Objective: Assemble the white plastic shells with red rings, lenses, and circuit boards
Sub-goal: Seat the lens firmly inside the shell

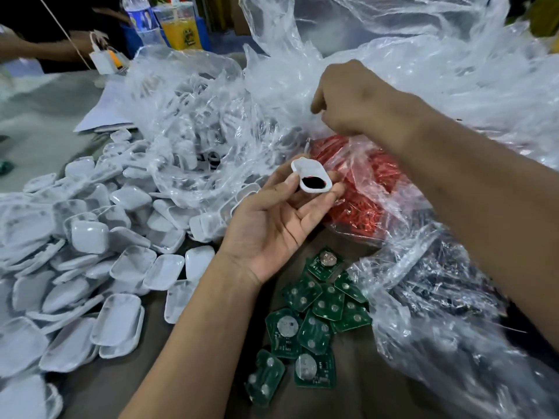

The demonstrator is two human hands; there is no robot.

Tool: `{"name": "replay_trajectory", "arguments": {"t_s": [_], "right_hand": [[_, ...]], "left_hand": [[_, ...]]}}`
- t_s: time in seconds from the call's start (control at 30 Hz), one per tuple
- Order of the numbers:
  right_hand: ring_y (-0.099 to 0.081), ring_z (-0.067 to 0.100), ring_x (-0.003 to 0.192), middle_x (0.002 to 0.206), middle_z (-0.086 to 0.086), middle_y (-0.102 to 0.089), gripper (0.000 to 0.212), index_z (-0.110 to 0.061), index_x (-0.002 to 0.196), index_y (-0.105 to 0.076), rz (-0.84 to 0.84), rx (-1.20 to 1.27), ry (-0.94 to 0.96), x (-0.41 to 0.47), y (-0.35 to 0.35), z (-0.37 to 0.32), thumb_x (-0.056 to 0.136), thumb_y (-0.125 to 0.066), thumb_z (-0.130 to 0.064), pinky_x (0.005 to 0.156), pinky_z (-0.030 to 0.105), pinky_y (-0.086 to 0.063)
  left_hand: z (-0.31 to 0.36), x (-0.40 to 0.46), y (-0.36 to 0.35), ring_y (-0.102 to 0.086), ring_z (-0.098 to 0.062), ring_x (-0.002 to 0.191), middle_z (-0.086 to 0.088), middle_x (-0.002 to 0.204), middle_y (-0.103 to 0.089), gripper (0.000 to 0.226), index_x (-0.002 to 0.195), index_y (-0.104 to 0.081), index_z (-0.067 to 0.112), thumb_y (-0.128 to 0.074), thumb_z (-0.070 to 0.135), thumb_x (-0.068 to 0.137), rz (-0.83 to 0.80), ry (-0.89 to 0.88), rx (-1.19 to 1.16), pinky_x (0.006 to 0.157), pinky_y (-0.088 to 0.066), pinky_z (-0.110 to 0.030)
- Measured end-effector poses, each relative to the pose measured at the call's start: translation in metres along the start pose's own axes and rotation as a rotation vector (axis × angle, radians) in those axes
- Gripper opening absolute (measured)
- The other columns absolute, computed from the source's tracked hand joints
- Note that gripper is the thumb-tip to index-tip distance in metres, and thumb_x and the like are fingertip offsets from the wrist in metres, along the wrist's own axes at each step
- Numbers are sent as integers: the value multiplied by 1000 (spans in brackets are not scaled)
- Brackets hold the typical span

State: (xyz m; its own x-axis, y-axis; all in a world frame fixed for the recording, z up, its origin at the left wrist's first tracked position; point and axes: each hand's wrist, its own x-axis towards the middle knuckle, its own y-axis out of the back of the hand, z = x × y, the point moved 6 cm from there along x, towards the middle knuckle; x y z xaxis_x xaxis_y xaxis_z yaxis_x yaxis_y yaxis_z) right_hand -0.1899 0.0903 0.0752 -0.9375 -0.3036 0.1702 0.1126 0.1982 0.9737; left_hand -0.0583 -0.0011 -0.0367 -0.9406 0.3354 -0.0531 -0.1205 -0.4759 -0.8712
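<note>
My left hand, palm up at the centre, pinches a white plastic shell between thumb and fingertips; a dark lens with a red rim sits inside it. My right hand reaches further back, fingers curled down into crinkled clear plastic just above the bag of red rings. What its fingertips hold is hidden. A heap of white shells covers the left side. Several green circuit boards lie on the table below my left wrist.
Clear plastic bags pile up behind the shells and along the right, one with dark parts inside. A water bottle and an orange drink cup stand at the back. Another person's arm is at far left.
</note>
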Motion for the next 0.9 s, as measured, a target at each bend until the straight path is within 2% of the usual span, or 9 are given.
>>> {"name": "replay_trajectory", "arguments": {"t_s": [0.17,0.33,0.47,0.63,0.7,0.77,0.83,0.9], "right_hand": [[-69,37,97,108,18,-73,26,-9,107,-78,-39,-57,23,12,-9,1,81,-80,-6,91,44,-60],[-69,36,97,108,17,-72,21,-9,104,-78,68,-9,0,8,-5,9,84,-74,-3,90,43,-60],[-70,36,94,103,15,-74,11,-13,100,-80,178,42,-38,-2,0,19,90,-77,-16,86,40,-59],[-68,42,99,106,20,-73,17,-9,105,-77,341,-12,-88,-9,13,27,97,-63,-14,84,41,-57],[-70,36,98,104,17,-75,21,-12,103,-79,415,76,-106,-13,21,28,97,-59,-16,85,39,-57],[-72,28,94,99,11,-77,24,-14,99,-79,469,230,-145,-21,26,32,94,-56,-17,81,31,-57],[-72,20,87,93,6,-76,21,-15,93,-78,468,443,-215,-30,26,38,90,-57,-14,71,25,-52],[-70,18,70,86,8,-75,18,-10,86,-76,421,695,-267,-41,20,42,89,-58,-7,56,24,-48]], "left_hand": [[0,2,1,-73,-44,102,-32,116,-69,71,141,-48,6,-72,2,75,6,-8,1,83,-63,-39],[-1,1,1,-72,-44,103,-33,119,-67,57,133,-54,4,-70,1,78,-9,0,-1,84,-63,-39],[-1,0,0,-71,-46,103,-35,119,-67,37,116,-63,5,-67,-1,80,-21,-1,-3,85,-63,-40],[-2,0,0,-71,-46,104,-35,119,-67,40,122,-60,6,-63,-2,84,-41,6,-2,86,-63,-41],[-2,1,1,-71,-48,104,-36,120,-66,33,115,-65,6,-64,-2,83,-38,10,-4,84,-63,-41],[-2,1,1,-71,-48,104,-36,120,-66,35,116,-64,6,-65,-2,82,-38,11,5,83,-63,-41],[-2,1,1,-71,-48,104,-36,119,-67,38,119,-61,7,-65,-1,82,-42,12,7,83,-63,-40],[-2,1,1,-71,-48,104,-36,118,-67,39,119,-61,7,-65,-1,82,-42,14,-2,83,-63,-40]]}}
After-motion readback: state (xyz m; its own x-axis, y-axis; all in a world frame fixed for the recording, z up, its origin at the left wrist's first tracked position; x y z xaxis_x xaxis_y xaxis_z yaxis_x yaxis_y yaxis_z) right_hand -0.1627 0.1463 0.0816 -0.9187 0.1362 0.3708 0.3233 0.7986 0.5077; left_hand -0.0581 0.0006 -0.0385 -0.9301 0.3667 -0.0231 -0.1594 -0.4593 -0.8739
